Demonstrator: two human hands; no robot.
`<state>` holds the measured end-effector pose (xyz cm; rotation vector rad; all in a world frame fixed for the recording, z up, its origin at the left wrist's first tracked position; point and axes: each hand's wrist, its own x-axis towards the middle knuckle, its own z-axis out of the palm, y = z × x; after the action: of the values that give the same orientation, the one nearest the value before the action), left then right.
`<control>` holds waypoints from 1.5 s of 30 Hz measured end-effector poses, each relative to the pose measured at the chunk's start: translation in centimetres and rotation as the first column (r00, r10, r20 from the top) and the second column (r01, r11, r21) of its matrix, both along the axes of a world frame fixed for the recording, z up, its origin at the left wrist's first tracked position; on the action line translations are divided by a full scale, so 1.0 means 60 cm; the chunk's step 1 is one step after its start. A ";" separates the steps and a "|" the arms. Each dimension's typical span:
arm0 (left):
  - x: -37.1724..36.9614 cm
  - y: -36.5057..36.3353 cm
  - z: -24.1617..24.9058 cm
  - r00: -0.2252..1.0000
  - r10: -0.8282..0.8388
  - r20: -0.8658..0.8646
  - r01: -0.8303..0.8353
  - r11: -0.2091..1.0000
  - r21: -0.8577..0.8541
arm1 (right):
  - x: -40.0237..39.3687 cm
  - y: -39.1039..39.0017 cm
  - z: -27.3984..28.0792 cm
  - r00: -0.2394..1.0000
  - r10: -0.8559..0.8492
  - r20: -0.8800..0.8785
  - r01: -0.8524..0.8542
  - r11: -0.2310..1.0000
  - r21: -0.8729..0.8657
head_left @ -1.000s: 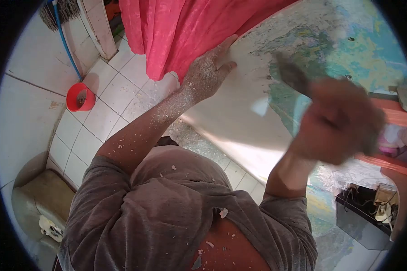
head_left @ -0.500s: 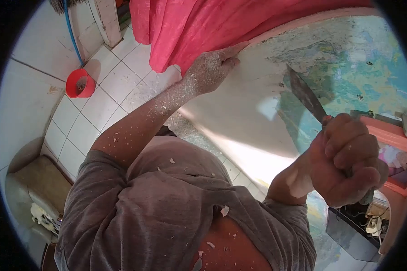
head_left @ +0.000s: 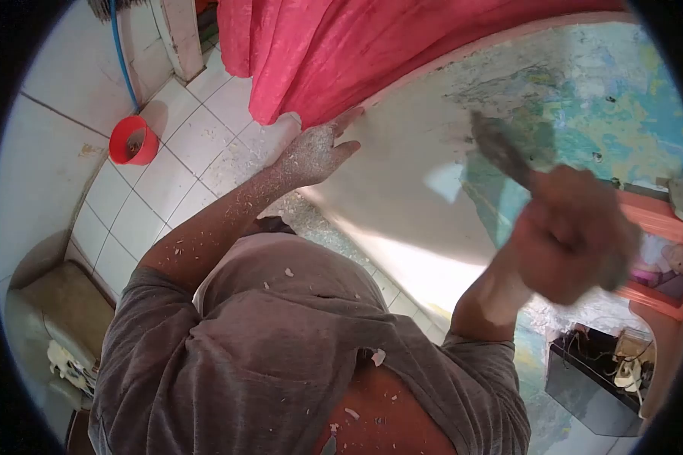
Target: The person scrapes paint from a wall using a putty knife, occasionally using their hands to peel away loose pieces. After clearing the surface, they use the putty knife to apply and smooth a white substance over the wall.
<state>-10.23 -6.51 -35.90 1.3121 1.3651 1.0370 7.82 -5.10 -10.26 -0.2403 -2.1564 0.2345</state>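
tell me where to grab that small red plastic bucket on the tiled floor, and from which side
Take the small red plastic bucket by its round rim, coming down from above. It stands upright with its mouth open upward on the white tiled floor, so the rim is the exposed edge. No handle can be made out. A blue hose runs close behind it, so the near side looks freer.

bright daylight | sun patch on wall point(head_left: 402, 262) | right hand point(head_left: 573, 235) motion-blurred, grip unclear | fisheye vignette

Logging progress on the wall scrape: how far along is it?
Done: a broad pale patch of wall is scraped bare, and flakes cover the left hand. In hand: the right hand, motion-blurred, drives the scraper blade at the paint edge. Left: the blue-green paint to the right.
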 end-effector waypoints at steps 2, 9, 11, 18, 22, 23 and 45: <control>0.004 -0.021 -0.015 1.000 -0.030 0.008 0.030 0.998 -0.058 | 0.063 0.040 -0.006 0.887 0.439 -0.141 -0.445 0.736 -0.510; -0.005 -0.077 -0.072 0.998 -0.028 -0.057 0.022 0.995 -0.099 | 0.021 0.007 -0.013 0.855 0.424 -0.297 -0.515 0.757 -0.402; -0.014 -0.093 -0.077 0.999 -0.023 -0.036 0.018 0.992 -0.126 | 0.054 0.047 -0.094 0.819 -0.376 -0.434 0.087 0.828 -0.553; -0.047 -0.132 -0.085 0.996 -0.082 -0.027 0.073 0.969 -0.238 | 0.024 0.039 -0.028 0.859 0.446 -0.250 -0.509 0.791 -0.340; -0.057 -0.145 -0.077 0.998 -0.048 -0.044 0.030 0.939 -0.343 | -0.001 0.053 -0.121 0.983 -0.108 -0.146 0.020 0.864 -0.504; -0.062 -0.146 -0.092 1.000 -0.008 0.004 0.008 0.941 -0.340 | -0.013 0.042 -0.098 0.985 -0.086 -0.149 -0.001 0.863 -0.504; -0.040 -0.146 -0.005 0.980 -0.191 0.050 0.197 0.945 -0.260 | -0.042 0.063 -0.121 0.948 0.012 -0.317 -0.187 0.829 -0.527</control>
<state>-12.62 -15.27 -36.21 1.2025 1.2775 0.7084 5.30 -1.31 -17.49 -0.3916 -1.7507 0.9082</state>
